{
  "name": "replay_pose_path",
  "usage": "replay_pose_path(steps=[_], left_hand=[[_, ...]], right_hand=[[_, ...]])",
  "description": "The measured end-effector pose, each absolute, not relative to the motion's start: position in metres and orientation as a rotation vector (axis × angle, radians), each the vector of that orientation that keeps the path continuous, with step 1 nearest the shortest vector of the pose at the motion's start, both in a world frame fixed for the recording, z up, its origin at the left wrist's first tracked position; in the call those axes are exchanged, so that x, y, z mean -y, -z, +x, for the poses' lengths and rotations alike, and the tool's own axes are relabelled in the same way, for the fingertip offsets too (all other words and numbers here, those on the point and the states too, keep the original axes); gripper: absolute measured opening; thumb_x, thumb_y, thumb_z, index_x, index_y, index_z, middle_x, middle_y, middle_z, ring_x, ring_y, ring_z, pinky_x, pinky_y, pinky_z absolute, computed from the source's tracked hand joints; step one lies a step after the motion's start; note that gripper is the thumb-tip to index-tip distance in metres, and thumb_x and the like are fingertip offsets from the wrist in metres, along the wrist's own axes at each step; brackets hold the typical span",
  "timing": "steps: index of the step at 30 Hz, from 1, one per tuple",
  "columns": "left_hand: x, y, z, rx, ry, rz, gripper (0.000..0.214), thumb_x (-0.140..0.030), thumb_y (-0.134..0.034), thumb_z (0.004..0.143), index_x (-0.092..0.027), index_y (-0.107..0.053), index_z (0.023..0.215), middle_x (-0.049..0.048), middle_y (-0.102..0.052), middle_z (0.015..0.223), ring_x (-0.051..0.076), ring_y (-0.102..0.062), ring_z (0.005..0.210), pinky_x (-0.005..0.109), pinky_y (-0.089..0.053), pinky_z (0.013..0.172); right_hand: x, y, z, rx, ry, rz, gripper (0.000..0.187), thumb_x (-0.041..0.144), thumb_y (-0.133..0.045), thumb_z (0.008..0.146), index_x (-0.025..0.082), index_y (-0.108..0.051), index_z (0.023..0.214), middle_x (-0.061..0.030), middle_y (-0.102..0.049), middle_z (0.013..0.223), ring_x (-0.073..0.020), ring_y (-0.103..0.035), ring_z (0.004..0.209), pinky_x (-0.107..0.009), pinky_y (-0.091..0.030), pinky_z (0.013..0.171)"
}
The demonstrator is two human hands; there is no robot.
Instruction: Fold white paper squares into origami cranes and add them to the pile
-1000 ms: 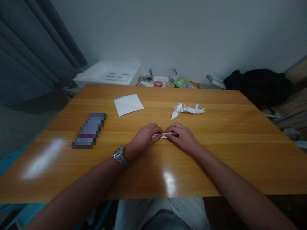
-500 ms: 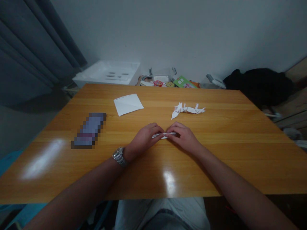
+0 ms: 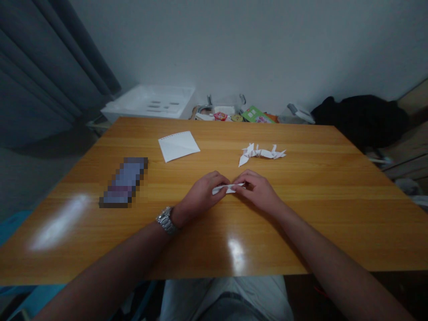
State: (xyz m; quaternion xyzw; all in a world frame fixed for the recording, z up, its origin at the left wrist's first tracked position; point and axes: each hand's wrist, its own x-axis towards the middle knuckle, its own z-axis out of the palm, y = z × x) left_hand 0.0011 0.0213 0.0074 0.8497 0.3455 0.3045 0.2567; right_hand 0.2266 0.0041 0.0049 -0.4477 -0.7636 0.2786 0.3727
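A white folded paper strip marks the frame's centre, with a white four-sided paper sheet above left and spiky white folded-paper figures above right. Orange-brown wooden tabletop, banded paler; silver metal wristwatch, left of centre; blue-grey fabric curtain, upper left.

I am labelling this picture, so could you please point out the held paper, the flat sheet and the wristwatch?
Held paper [image 3: 230,191], head view: on its uncovered white middle part.
Flat sheet [image 3: 179,146], head view: on the middle of its upper face.
Wristwatch [image 3: 167,220], head view: on its silver-coloured metal.
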Motion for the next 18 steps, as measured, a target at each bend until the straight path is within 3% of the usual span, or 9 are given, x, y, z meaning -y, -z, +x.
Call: replay_pose_path(steps=[3,9,18], left_hand=[[-0.021,-0.0084,0.0011,-0.923,-0.835,2.283,0.016,-0.033,-0.061,0.099,-0.019,-0.069,0.098,0.0048,-0.069,0.095,0.017,-0.064,0.087,0.03,-0.051,0.077],[-0.021,-0.0111,0.0003,-1.012,-0.916,2.251,0.009,-0.022,-0.061,0.097,-0.018,-0.068,0.095,0.0034,-0.068,0.091,0.015,-0.063,0.084,0.028,-0.049,0.075],[-0.0185,-0.0119,0.0023,-1.051,-0.917,2.251,0.005,-0.02,-0.064,0.091,-0.018,-0.067,0.095,0.0026,-0.067,0.088,0.015,-0.062,0.079,0.027,-0.049,0.071]], right_hand=[[-0.0036,-0.0055,0.2251,1.946,-0.722,-1.147,0.01,0.033,-0.073,0.091,0.023,-0.074,0.089,-0.004,-0.069,0.09,-0.0196,-0.064,0.085,-0.034,-0.05,0.076],[-0.0076,-0.0012,0.2312,1.829,-0.774,-1.213,0.011,0.031,-0.074,0.088,0.022,-0.073,0.095,-0.005,-0.07,0.093,-0.0199,-0.064,0.084,-0.034,-0.049,0.073],[-0.005,-0.0014,0.2275,1.779,-0.848,-1.195,0.013,0.034,-0.07,0.09,0.021,-0.07,0.091,-0.004,-0.068,0.088,-0.0187,-0.062,0.079,-0.032,-0.048,0.069]])
